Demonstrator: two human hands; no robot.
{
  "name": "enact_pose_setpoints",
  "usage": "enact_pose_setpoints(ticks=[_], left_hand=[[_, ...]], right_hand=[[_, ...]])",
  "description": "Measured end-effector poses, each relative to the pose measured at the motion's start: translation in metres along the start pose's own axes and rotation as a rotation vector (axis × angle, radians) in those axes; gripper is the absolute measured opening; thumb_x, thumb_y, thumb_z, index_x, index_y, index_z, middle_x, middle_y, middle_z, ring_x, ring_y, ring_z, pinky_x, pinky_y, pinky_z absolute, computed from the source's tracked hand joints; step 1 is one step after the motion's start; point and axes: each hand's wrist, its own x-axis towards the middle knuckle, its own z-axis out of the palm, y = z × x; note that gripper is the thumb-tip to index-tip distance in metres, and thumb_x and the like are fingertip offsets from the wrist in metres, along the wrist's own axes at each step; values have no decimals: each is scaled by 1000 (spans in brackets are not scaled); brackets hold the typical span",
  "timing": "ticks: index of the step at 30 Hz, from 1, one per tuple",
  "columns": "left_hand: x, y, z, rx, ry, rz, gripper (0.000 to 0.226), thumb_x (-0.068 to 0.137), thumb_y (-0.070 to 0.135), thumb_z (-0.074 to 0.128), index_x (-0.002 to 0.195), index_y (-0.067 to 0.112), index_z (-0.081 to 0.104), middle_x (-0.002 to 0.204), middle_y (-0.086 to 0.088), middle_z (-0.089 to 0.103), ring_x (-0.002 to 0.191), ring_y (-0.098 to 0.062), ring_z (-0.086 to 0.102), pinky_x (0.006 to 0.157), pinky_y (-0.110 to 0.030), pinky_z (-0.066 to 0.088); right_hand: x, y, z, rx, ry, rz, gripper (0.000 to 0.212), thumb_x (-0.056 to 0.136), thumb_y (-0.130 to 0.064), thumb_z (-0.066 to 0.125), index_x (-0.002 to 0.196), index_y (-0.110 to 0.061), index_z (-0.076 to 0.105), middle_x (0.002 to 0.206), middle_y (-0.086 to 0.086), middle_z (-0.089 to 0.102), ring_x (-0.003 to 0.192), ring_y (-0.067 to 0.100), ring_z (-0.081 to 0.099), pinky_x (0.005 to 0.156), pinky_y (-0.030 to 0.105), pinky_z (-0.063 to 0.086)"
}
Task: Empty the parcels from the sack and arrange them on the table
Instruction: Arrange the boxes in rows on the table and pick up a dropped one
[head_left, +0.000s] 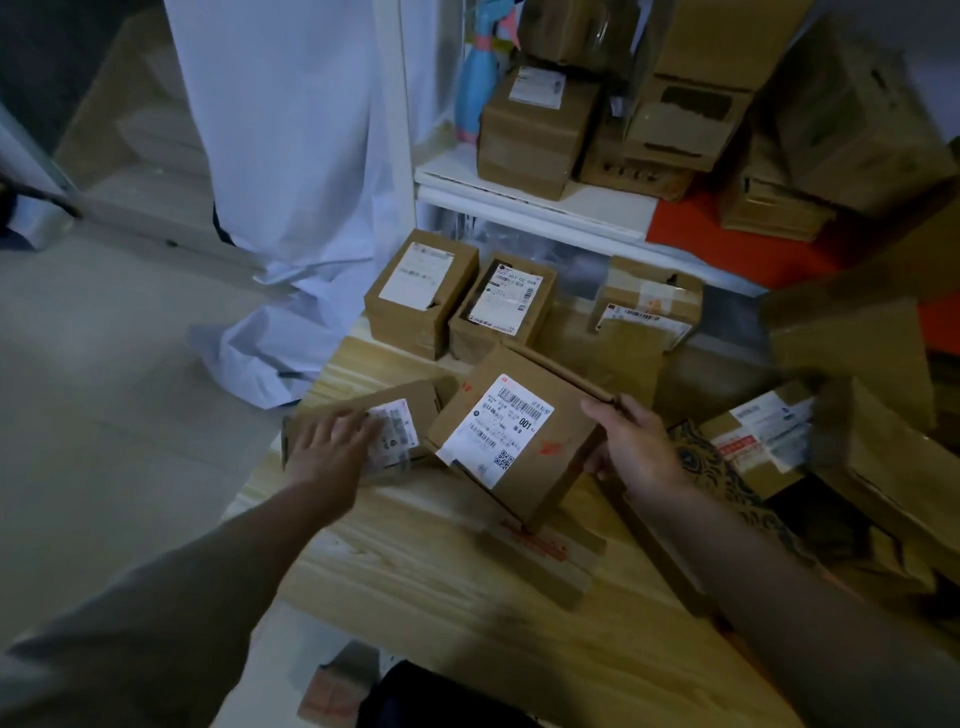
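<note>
A view from above, looking down at a person's two bare hands working over a pale wooden surface (467, 587) covered with cardboard parcels.

At far left is a light floor, and a white sack (291, 171) hangs down and crumples onto the floor just beside the surface's left edge.

The left hand (332, 447) reaches forward with fingers straight and spread, resting flat on a flat parcel (363, 421) that lies near the left edge of the surface, partly covering its white label.

In the middle, a square parcel (514, 436) with a large white barcode label is tilted, its lower corner down on a low box with red tape (545, 558) that lies on the surface. The right hand (639, 447) grips this tilted parcel by its right edge, thumb on top and fingers curled beneath.

Behind these, three small labelled boxes stand in a row at the far edge of the surface: one at left (421, 291), one in the middle (504, 306), one at right (647, 306).

Further back, a white shelf (535, 202) carries more boxes and a blue spray bottle (475, 88).

At right, a loose heap of parcels (769, 431) and larger cardboard boxes lies jumbled; details there are blurred.
</note>
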Motion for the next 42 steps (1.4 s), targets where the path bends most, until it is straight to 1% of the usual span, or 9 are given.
enact_pose_setpoints(ticks=[8,13,17,22,26,30,33,37,42], left_hand=[[62,-8,-25,93,107,72,65,95,13,45,152,34,22,162,-2,20,143,-28,28,111,-44,34],[70,9,-20,-258,-36,42,66,94,6,41,151,34,24,164,6,13,151,-26,7,111,-51,38],[63,20,-27,-376,64,1,41,101,31,36,141,23,47,153,-1,39,141,-28,30,109,-48,37],[33,45,-26,-536,84,43,58,91,54,52,135,18,44,129,-8,49,113,-28,53,89,-42,49],[26,63,-25,-735,-27,63,80,79,52,71,141,19,32,133,-5,39,116,-25,53,83,-40,53],[32,72,-29,-614,28,54,79,73,56,76,130,17,39,124,-3,43,107,-20,55,72,-31,48],[38,76,-29,-396,124,158,75,72,58,74,129,20,45,122,-5,45,109,-23,50,84,-34,47],[39,90,-33,-322,144,269,66,78,53,70,134,24,48,132,-7,41,119,-25,39,100,-36,39],[37,107,-37,-428,38,259,58,84,43,68,135,22,49,138,-6,37,125,-24,35,105,-35,37]], right_hand=[[8,-2,28,8,65,27,19,99,-25,52,100,-9,63,76,7,57,62,20,52,46,25,39],[30,6,45,-44,137,95,26,91,-40,48,91,-19,64,99,12,65,93,34,62,83,48,49],[50,-5,60,-120,157,127,34,98,-39,47,125,-22,58,124,11,62,108,34,60,91,49,49],[54,4,71,-214,142,141,72,99,-30,54,158,-21,14,157,9,34,138,32,41,110,43,42],[42,18,74,-347,108,82,59,98,-21,57,152,-20,33,150,6,44,133,26,48,103,36,45],[37,15,57,-530,431,-305,38,92,-21,63,130,-16,58,129,8,54,118,26,55,95,41,51],[50,5,39,-660,660,-265,72,80,-36,77,140,-12,44,139,18,43,129,36,41,107,48,39],[79,-8,15,-688,565,92,128,66,-72,73,155,-12,4,160,24,13,146,43,20,118,52,19],[99,-5,12,-670,431,167,124,72,-68,70,155,-12,-2,150,24,34,138,43,37,114,52,24]])
